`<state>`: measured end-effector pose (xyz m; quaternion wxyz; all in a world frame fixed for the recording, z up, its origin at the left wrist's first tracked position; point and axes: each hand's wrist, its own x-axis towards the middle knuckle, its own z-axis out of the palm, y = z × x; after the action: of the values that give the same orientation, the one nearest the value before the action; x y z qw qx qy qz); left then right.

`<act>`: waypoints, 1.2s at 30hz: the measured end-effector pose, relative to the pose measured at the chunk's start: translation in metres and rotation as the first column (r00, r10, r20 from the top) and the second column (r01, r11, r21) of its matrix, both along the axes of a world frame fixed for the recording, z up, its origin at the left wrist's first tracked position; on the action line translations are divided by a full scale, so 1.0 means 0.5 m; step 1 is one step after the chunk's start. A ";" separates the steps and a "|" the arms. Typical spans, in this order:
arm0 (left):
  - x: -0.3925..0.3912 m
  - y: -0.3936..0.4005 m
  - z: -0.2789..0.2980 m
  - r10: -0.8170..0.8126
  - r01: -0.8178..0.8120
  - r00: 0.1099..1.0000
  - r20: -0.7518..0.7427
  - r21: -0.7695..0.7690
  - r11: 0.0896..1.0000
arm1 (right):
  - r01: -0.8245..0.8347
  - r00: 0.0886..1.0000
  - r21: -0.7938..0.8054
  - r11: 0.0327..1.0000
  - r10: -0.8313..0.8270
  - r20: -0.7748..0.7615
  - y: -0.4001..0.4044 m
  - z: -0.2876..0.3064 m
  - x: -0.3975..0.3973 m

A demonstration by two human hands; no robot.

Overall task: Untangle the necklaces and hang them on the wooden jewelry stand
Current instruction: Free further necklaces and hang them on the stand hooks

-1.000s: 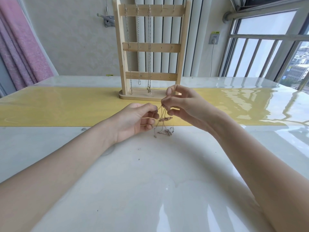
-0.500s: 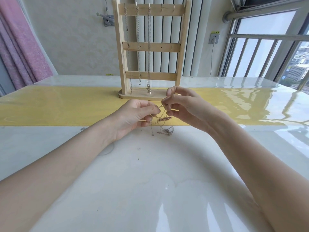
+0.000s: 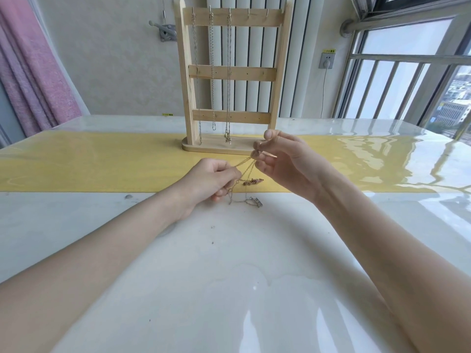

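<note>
A tangle of thin gold and silver necklaces (image 3: 248,183) hangs between my two hands just above the table. My left hand (image 3: 211,180) pinches the chains at their lower left end. My right hand (image 3: 280,161) pinches the upper end between thumb and forefinger, slightly higher. A silver pendant (image 3: 255,201) lies on the white tabletop under the tangle. The wooden jewelry stand (image 3: 230,72) rises upright behind my hands, with three chains hanging from the left hooks of its top bar (image 3: 211,67). The two right hooks are bare.
A yellow runner (image 3: 102,161) crosses the glossy white table (image 3: 229,276) under the stand. A pink curtain (image 3: 33,67) hangs at the left, a radiator and wall socket (image 3: 327,60) stand behind, and barred windows (image 3: 407,80) fill the right.
My hands have drawn apart: the right one lifted up and right, the left stayed low, and the chains now stretch out between them.
</note>
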<state>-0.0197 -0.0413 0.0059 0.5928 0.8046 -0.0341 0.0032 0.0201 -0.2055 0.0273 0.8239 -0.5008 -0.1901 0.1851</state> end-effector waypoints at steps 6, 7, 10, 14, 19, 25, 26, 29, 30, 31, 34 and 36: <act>0.006 0.001 0.006 0.007 -0.024 0.995 -0.101 -0.163 0.986 | 0.022 0.998 0.083 0.996 -0.017 -0.060 0.004 0.002 -0.005; 0.006 0.002 0.006 0.006 -0.026 0.993 -0.117 -0.174 0.984 | 0.016 0.998 0.093 0.996 -0.010 -0.063 0.005 0.001 -0.006; 0.009 0.003 0.008 0.014 -0.037 0.991 -0.131 -0.176 0.984 | 0.008 0.995 0.169 0.986 0.009 -0.100 0.008 0.001 -0.008; 0.013 0.006 0.010 0.020 -0.050 0.989 -0.145 -0.202 0.978 | 0.027 0.993 0.229 0.973 0.000 -0.116 0.010 0.001 -0.009; 0.016 0.010 0.010 0.037 -0.075 0.986 -0.160 -0.233 0.970 | -0.009 0.999 0.121 0.993 0.013 -0.030 0.014 0.001 -0.011; 0.021 0.020 0.013 0.052 -0.112 0.986 -0.161 -0.392 0.913 | 0.310 0.904 -0.278 0.909 -0.192 0.381 0.032 -0.025 -0.016; 0.021 0.021 0.014 0.044 -0.107 0.987 -0.154 -0.428 0.898 | 0.405 0.855 -0.326 0.854 -0.228 0.466 0.036 -0.030 -0.016; 0.020 0.017 0.018 0.025 -0.098 0.990 -0.140 -0.541 0.835 | 0.550 0.761 -0.339 0.763 -0.290 0.580 0.044 -0.043 -0.014; 0.019 0.015 0.021 0.020 -0.095 0.991 -0.135 -0.575 0.813 | 0.555 0.760 -0.328 0.765 -0.305 0.574 0.046 -0.044 -0.014; 0.018 0.013 0.025 0.015 -0.091 0.991 -0.130 -0.603 0.793 | 0.538 0.778 -0.306 0.785 -0.324 0.538 0.046 -0.044 -0.014; 0.013 0.011 0.036 0.013 -0.081 0.993 -0.115 -0.613 0.786 | 0.393 0.892 -0.130 0.910 -0.342 0.296 0.043 -0.035 -0.015; 0.012 0.008 0.029 0.040 -0.082 0.995 -0.094 -0.501 0.862 | 0.359 0.914 -0.073 0.930 -0.335 0.228 0.041 -0.033 -0.016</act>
<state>-0.0137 -0.0375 0.0206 0.7828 0.6220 0.0173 -0.0015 0.0122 -0.1850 0.0109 0.7891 -0.5892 -0.1738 -0.0080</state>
